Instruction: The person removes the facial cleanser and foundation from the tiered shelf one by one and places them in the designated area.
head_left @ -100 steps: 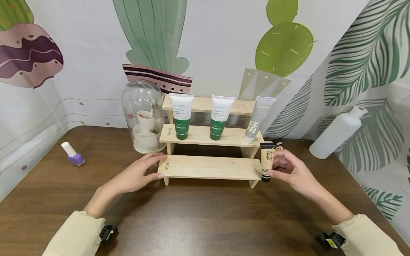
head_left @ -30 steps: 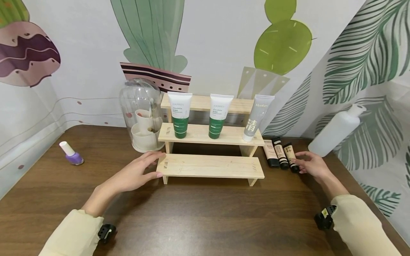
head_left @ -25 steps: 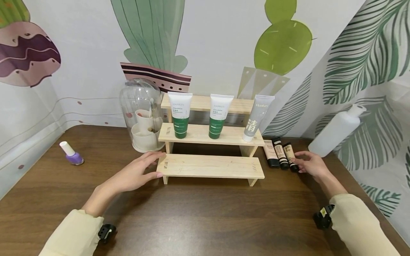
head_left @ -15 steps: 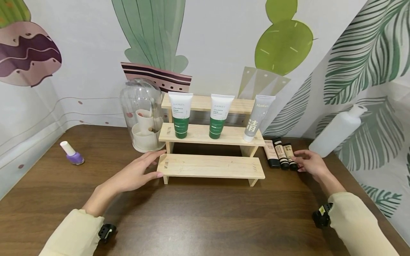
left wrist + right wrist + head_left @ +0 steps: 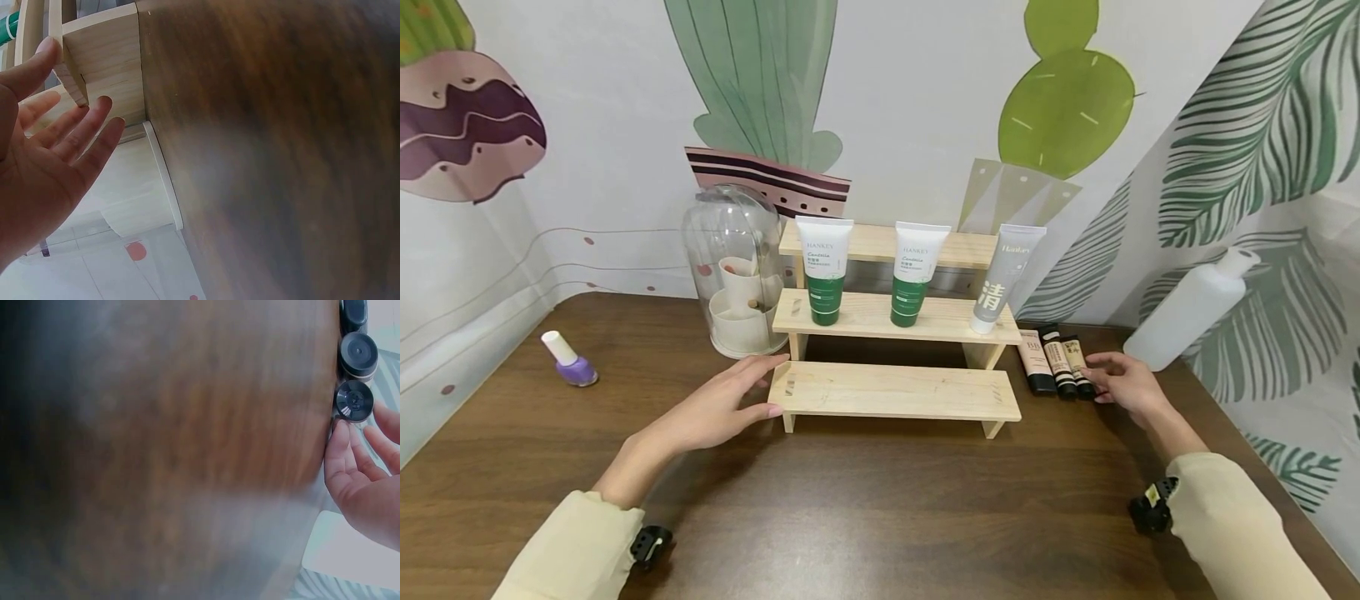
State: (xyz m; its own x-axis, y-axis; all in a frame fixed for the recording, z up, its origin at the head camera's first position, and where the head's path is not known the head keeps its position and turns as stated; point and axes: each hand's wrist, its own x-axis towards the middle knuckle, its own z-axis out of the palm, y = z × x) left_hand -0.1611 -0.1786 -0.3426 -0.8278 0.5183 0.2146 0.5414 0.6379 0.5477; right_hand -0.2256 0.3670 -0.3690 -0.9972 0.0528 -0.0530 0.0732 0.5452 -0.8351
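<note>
A three-tier wooden display stand (image 5: 895, 390) stands mid-table. My left hand (image 5: 707, 410) touches the left end of its lowest step with fingers extended; the left wrist view shows the thumb (image 5: 44, 56) at the board's edge. To the right of the stand, my right hand (image 5: 1126, 385) has its fingertips against the side of a small beige cosmetic tube (image 5: 1074, 360) lying on the table. Its black cap (image 5: 354, 401) shows by the thumb in the right wrist view. Side by side with it lie another black-capped tube (image 5: 1058, 362) and a pink BB cream tube (image 5: 1034, 360).
Two green-and-white tubes (image 5: 825, 271) (image 5: 916, 273) and a grey tube (image 5: 1003, 277) stand on the middle step. Behind left is a clear dome (image 5: 730, 225) over cream cups. A purple nail polish bottle (image 5: 576, 370) lies far left; a white bottle (image 5: 1187, 310) leans right.
Earlier my right hand held the beige tube upright by the stand's right end. It now lies on the table, and has shifted left and straightened against the neighbouring tube. My left hand stays put.
</note>
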